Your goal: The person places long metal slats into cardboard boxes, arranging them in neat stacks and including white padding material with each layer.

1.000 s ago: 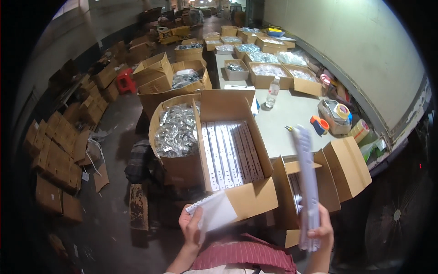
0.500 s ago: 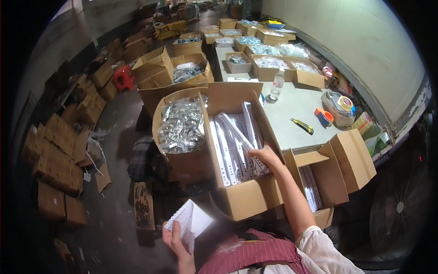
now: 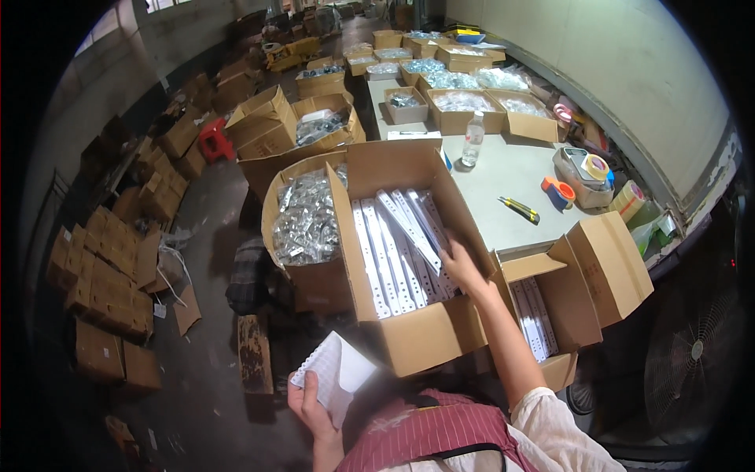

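2 hands (image 3: 464,266) (image 3: 311,405) (cluttered warehouse): box (image 3: 409,342), notepad (image 3: 334,374), grey table (image 3: 511,177).

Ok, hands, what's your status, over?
Right hand down in open cardboard box, on long white packs. Left hand holds small notepad. Nothing in the way.

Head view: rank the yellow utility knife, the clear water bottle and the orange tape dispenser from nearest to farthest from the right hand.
From the right hand, which reaches into the open carton of white strips:
1. Yellow utility knife, on the table just right of the carton.
2. Orange tape dispenser, farther right on the table.
3. Clear water bottle, upright at the table's far side.
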Demonstrator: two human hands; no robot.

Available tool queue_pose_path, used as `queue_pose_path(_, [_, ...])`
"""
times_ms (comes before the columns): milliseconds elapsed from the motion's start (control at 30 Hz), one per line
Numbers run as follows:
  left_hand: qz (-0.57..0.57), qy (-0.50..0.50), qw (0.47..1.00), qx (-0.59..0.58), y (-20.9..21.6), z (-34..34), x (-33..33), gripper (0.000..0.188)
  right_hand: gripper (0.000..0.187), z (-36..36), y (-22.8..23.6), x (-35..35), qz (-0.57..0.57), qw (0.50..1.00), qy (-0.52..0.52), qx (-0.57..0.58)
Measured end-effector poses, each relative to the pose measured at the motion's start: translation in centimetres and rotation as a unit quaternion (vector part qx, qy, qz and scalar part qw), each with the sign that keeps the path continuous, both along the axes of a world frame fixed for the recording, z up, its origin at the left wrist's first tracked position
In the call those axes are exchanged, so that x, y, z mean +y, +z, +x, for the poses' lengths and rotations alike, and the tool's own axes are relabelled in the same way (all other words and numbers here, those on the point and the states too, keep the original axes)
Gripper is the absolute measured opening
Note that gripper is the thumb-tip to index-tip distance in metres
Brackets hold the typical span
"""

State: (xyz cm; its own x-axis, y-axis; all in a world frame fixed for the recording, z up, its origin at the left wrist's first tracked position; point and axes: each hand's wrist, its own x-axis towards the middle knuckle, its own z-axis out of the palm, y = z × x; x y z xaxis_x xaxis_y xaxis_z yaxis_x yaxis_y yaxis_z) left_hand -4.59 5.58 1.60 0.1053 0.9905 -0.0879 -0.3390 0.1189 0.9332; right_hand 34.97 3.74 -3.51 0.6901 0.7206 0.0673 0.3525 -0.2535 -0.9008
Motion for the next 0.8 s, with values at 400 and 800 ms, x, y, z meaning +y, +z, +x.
queue_pose_path(400, [-0.008, 0.017, 1.0, -0.025, 1.0, -0.2, -0.7, 0.016, 0.044, -0.8, -1.2, 2.4, -0.06, 0.895, -0.062, -0.437])
queue_pose_path(800, [-0.013, 0.013, 0.999, -0.036, 0.8, 0.1, -1.5, 0.015, 0.017, -2.2, 3.3, 0.3, -0.129, 0.961, 0.001, -0.245])
